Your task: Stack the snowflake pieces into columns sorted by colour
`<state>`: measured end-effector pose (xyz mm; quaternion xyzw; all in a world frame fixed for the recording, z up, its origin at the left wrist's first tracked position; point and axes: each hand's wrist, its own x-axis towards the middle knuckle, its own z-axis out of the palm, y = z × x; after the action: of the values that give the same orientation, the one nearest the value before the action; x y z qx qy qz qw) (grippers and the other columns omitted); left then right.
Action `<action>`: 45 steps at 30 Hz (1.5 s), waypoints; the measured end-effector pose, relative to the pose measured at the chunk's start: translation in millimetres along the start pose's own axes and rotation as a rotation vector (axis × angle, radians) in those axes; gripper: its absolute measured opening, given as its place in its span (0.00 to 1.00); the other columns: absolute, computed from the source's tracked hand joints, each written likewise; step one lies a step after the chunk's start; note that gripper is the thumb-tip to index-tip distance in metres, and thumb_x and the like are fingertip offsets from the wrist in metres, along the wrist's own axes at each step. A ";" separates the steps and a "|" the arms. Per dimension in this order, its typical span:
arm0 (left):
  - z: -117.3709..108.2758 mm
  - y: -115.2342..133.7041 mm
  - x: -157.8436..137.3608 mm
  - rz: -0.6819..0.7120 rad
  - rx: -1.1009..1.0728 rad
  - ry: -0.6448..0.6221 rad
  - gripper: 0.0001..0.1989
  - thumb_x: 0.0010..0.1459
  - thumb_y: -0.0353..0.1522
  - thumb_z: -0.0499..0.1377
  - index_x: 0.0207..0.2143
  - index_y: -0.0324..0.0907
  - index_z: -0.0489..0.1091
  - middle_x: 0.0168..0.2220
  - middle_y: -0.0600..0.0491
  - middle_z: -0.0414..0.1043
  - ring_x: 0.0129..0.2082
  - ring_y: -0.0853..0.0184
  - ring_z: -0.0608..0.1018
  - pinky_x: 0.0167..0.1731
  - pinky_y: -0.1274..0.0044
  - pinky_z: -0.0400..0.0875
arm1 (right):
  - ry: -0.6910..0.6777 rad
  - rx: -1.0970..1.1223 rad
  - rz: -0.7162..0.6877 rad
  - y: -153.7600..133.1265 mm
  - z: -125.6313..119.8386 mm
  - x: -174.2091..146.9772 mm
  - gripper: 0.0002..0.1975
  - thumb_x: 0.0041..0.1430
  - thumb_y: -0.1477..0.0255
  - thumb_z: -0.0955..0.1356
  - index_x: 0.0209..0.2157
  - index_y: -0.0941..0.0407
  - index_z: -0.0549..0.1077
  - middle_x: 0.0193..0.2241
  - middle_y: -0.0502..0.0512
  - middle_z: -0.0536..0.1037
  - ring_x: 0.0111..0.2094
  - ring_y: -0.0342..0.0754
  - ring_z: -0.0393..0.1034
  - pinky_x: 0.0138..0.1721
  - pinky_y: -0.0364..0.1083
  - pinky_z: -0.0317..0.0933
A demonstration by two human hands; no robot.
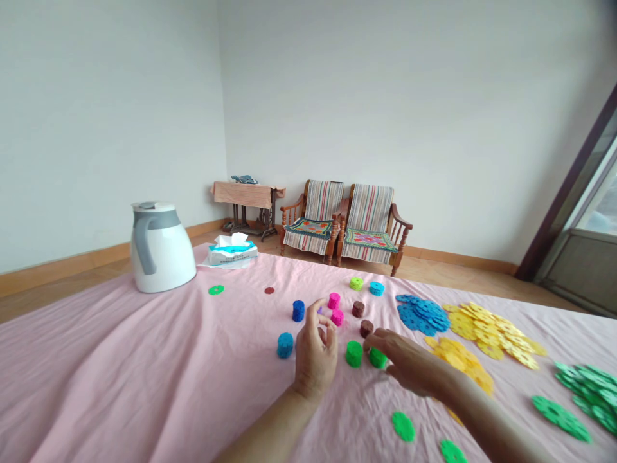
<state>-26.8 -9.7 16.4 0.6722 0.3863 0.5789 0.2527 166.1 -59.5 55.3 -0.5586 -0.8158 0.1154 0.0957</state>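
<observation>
Head view: the hands are apart, the left hand (315, 357) with loosely curled, parted fingers between a blue disc stack (285, 346) and a green disc stack (353, 354). The right hand (409, 361) reaches over a second green stack (378, 359) on pink cloth (144, 386); whether it grips cannot be determined.

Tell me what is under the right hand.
Part of a green stack shows under the right hand, which hides some of its top. Anything farther beneath the hand is covered, and whether it touches the stack cannot be told.
</observation>
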 end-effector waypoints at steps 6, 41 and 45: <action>-0.3 1.6 0.7 -0.022 -0.013 0.000 0.18 0.57 0.27 0.50 0.52 0.41 0.60 0.29 0.55 0.70 0.20 0.72 0.70 0.22 0.81 0.65 | -0.023 -0.011 -0.046 -7.5 -6.7 6.0 0.28 0.41 0.92 0.62 0.41 0.53 0.74 0.52 0.59 0.70 0.53 0.52 0.66 0.50 0.49 0.61; 1.6 14.4 -7.9 -0.077 0.174 -0.427 0.35 0.47 0.24 0.61 0.59 0.41 0.58 0.42 0.48 0.73 0.43 0.58 0.74 0.47 0.67 0.68 | -0.198 0.132 0.226 -31.1 2.8 -48.0 0.15 0.39 0.79 0.67 0.34 0.54 0.69 0.37 0.52 0.73 0.38 0.48 0.66 0.38 0.46 0.58; 3.2 11.0 -8.3 -0.086 0.173 -0.432 0.34 0.47 0.23 0.61 0.58 0.41 0.59 0.40 0.49 0.75 0.42 0.59 0.75 0.45 0.68 0.69 | -0.192 0.148 0.234 -31.0 1.8 -48.2 0.15 0.38 0.79 0.67 0.33 0.54 0.69 0.36 0.52 0.73 0.37 0.48 0.65 0.38 0.45 0.57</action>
<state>-21.5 -22.4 19.6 0.7826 0.3998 0.3748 0.2954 155.3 -115.5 61.4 -0.6274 -0.7400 0.2383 0.0444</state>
